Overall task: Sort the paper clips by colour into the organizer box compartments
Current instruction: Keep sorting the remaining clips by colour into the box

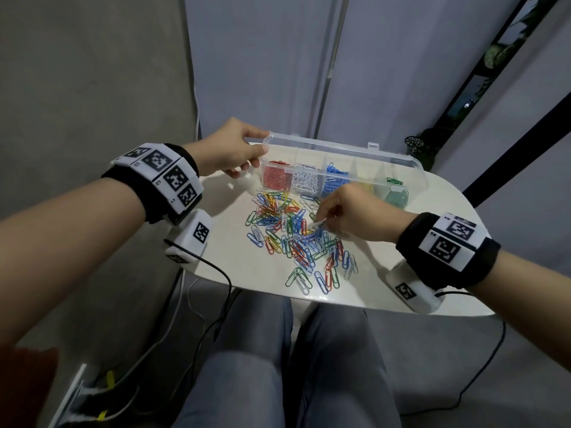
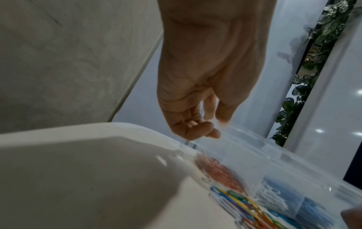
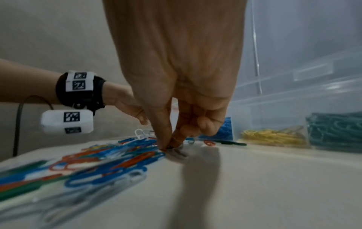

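While the white table (image 1: pixel 432 193) carried everything, the clear organizer box (image 1: pixel 355 156) stood along its far edge, lid raised, with red, white, blue, yellow and green clips in separate compartments from left to right. A loose pile of mixed paper clips (image 1: pixel 293 239) lay in the middle, toward the near edge. The left hand (image 1: pixel 230 148) gripped the box's left end, fingers curled on the lid corner. The right hand (image 1: pixel 355 211) pinched a pale clip (image 1: pixel 319 223) at the pile's right side, thumb and forefinger pressed together.
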Available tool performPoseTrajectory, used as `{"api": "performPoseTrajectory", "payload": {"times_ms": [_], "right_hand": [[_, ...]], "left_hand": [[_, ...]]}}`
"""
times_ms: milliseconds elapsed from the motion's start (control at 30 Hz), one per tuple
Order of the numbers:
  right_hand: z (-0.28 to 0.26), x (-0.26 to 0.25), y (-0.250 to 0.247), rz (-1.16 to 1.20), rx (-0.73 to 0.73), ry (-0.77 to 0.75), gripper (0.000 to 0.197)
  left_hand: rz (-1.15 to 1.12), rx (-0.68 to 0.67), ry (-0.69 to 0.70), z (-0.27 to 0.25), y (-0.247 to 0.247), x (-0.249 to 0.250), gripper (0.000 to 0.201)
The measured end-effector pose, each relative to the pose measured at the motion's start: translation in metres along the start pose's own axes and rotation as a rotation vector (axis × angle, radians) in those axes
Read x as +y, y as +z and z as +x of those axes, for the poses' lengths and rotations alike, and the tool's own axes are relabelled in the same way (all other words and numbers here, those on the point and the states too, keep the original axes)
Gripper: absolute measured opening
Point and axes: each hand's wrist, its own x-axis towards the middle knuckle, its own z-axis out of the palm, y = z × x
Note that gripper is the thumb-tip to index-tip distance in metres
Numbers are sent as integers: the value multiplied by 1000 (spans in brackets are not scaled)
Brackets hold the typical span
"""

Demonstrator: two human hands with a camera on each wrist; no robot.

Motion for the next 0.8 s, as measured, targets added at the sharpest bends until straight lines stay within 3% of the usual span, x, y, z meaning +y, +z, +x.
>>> {"api": "performPoseTrajectory", "payload": {"times_ms": [133,433,633,800], "right_hand": [[-2,7,-10,264,102,99,6],[-2,11,-52,588,338,178,7],[14,13,-70,638,497,232,9],[41,7,-67,647,532,260,8]], "left_hand": [[-1,2,-4,1,0,0,48],[9,4,-1,2,-1,-1,48],[3,6,1,3,0,-1,48],[9,6,-1,2,0,-2,48]]}}
